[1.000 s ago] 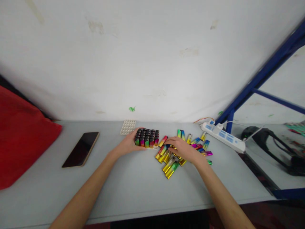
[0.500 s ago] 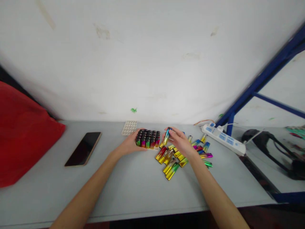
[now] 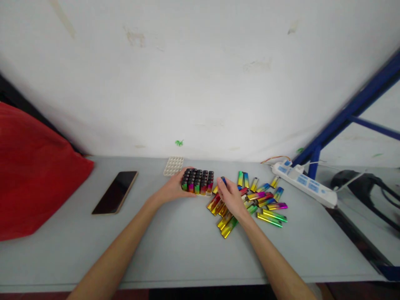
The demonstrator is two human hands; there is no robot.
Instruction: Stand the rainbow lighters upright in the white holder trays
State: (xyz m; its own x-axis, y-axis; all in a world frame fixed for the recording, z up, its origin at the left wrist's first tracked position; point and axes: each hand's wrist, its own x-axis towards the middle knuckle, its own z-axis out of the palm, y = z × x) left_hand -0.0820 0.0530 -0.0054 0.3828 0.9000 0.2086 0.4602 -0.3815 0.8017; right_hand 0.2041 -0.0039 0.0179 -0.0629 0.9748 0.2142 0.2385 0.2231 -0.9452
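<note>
My left hand [image 3: 171, 187] is wrapped round the left side of a packed block of lighters [image 3: 198, 181], which stand upright in rows with black ends up and shiny multicoloured sides. A pale tray edge shows under the block's right corner. Just right of it, my right hand [image 3: 230, 195] is closed on a single lighter [image 3: 223, 180]; only its blue end shows above the fingers. Beneath and around that hand lies a loose spread of metallic lighters [image 3: 271, 218] in yellow, green, blue, red and purple, some hidden by the hand and forearm.
A pale tray with round cavities [image 3: 173, 166] lies behind my left hand. To the left are a dark phone [image 3: 115, 192] and a red bag-like cloth [image 3: 37, 179]. A white power strip [image 3: 304, 183] and a blue metal frame [image 3: 340, 114] stand at the right, against the wall.
My right hand has turned and lowered the lighter, which now shows only its blue end. The view has shifted slightly, and more loose lighters show on the right. My left hand keeps its hold.
</note>
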